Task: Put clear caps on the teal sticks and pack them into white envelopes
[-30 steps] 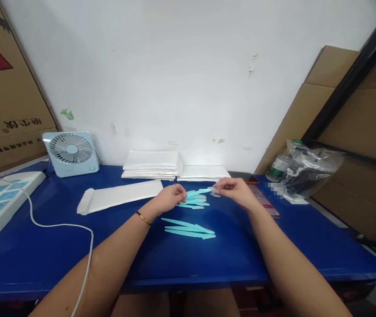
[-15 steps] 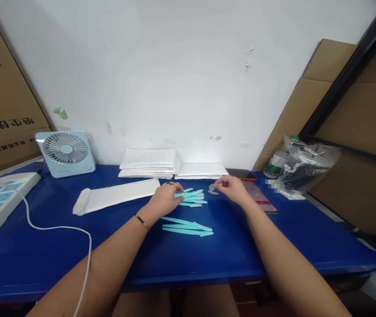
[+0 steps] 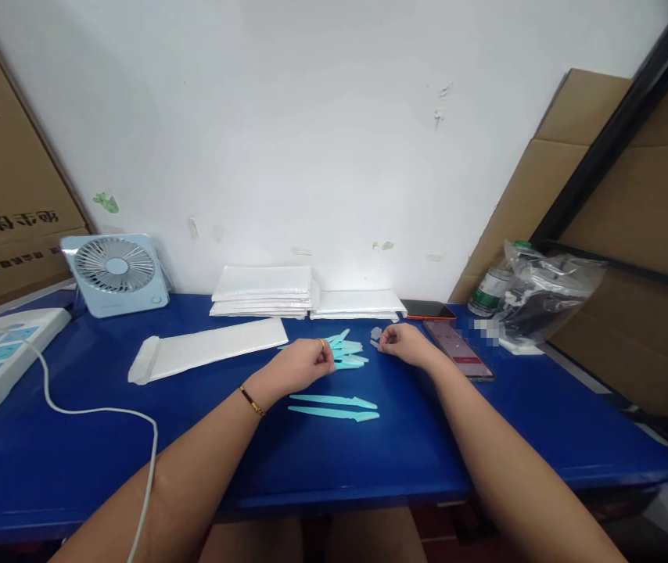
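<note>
Several turquoise blade-shaped sticks (image 3: 348, 346) lie in a loose pile at the middle of the blue table. My left hand (image 3: 309, 363) is at the pile's left side, its fingers pinched on a turquoise stick. Nearer to me, two more turquoise sticks (image 3: 334, 413) lie roughly parallel. My right hand (image 3: 400, 344) is closed in a pinch beside small clear plastic pieces (image 3: 376, 333); whatever is between its fingertips is too small to make out. Left of the pile, a long white padded envelope (image 3: 217, 349) lies flat.
White envelopes (image 3: 263, 285) are stacked against the wall. A light blue fan (image 3: 116, 274) and a white power strip (image 3: 11, 352) with a cable are on the left. Two phones (image 3: 460, 352), a bottle (image 3: 491, 289) and a plastic bag (image 3: 545, 297) are on the right.
My left hand has moved slightly right and nearer to me. One of the three separate sticks in front is gone from its place. My right hand has shifted slightly nearer to me.
</note>
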